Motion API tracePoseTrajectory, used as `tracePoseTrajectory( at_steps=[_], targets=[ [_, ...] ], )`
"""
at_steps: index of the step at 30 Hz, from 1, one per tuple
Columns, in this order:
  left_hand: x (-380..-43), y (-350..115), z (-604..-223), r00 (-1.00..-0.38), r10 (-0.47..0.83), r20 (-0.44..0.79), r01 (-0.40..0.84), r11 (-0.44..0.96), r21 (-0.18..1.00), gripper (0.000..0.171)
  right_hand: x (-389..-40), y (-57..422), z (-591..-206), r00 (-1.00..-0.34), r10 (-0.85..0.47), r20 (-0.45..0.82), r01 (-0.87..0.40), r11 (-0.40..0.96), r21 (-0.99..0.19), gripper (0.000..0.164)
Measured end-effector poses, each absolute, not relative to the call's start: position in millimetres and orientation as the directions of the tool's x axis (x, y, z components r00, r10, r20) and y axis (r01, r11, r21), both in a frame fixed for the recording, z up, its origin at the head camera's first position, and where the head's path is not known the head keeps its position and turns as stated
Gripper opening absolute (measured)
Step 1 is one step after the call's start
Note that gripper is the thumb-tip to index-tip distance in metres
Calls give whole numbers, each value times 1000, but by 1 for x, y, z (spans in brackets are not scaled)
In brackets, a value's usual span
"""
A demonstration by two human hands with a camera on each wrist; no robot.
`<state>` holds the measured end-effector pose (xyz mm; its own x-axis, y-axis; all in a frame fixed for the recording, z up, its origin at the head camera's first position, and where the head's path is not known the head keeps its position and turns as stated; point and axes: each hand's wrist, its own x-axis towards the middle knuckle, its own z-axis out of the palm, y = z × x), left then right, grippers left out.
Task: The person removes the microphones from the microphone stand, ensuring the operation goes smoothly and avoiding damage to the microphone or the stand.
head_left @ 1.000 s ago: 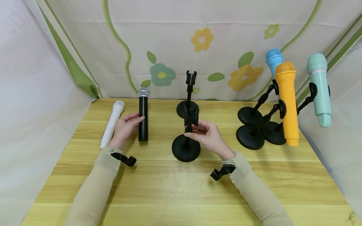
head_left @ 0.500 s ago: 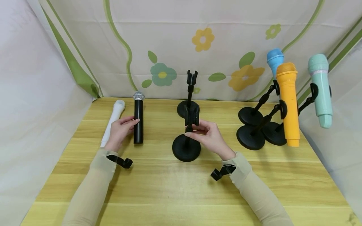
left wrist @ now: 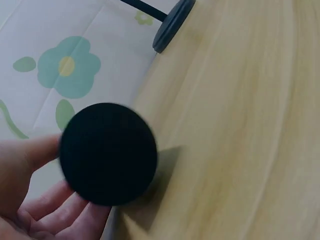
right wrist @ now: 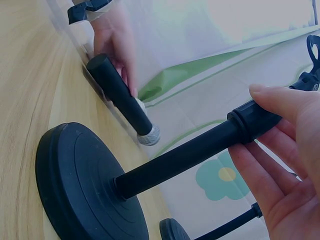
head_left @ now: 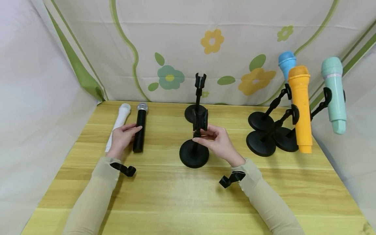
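Observation:
My left hand (head_left: pixel 121 139) pinches a black microphone (head_left: pixel 139 132) with a silver mesh head between thumb and fingers. The microphone lies close over the table, its head pointing to the back; in the left wrist view its round black butt end (left wrist: pixel 108 154) faces the camera. Just left of that hand lies a white microphone (head_left: pixel 118 125), partly covered by the hand. My right hand (head_left: pixel 215 142) grips the upright of a black microphone stand (head_left: pixel 194 154) just below its clip, thumb on one side and fingers on the other. The clip on top holds nothing.
A second black stand (head_left: pixel 195 112) with a bare clip stands behind the gripped one. At the right, several stands hold a blue microphone (head_left: pixel 286 63), an orange microphone (head_left: pixel 302 111) and a mint green microphone (head_left: pixel 334 94). A flowered curtain (head_left: pixel 182 39) hangs behind the table (head_left: pixel 182 202).
My left hand has carried the black microphone left and lower, toward the white one, and it now leans slightly. The right hand stays on the stand.

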<state>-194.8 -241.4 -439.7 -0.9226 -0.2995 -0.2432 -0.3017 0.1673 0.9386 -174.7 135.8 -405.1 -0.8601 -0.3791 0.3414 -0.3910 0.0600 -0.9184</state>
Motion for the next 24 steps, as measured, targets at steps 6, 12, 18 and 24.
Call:
tracePoseTrajectory(
  at_steps=[6, 12, 18, 24],
  targets=[
    [-192, -241, -438, -908, -352, -226, -322, 246, 914, 62, -175, 135, -405, -864, -375, 335, -378, 46, -925, 26],
    [-192, -240, -437, -918, -358, -173, -297, 327, 897, 60, -174, 136, -405, -863, -377, 337, -378, 38, -925, 27],
    [-190, -240, -437, -928, -361, -91, -254, 436, 863, 57, -174, 136, -405, -865, -379, 329, -369, 36, -929, 28],
    [-187, -242, -435, -914, -399, -69, -264, 460, 848, 54, -174, 135, -405, -861, -385, 334, -374, 34, -927, 28]
  ],
)
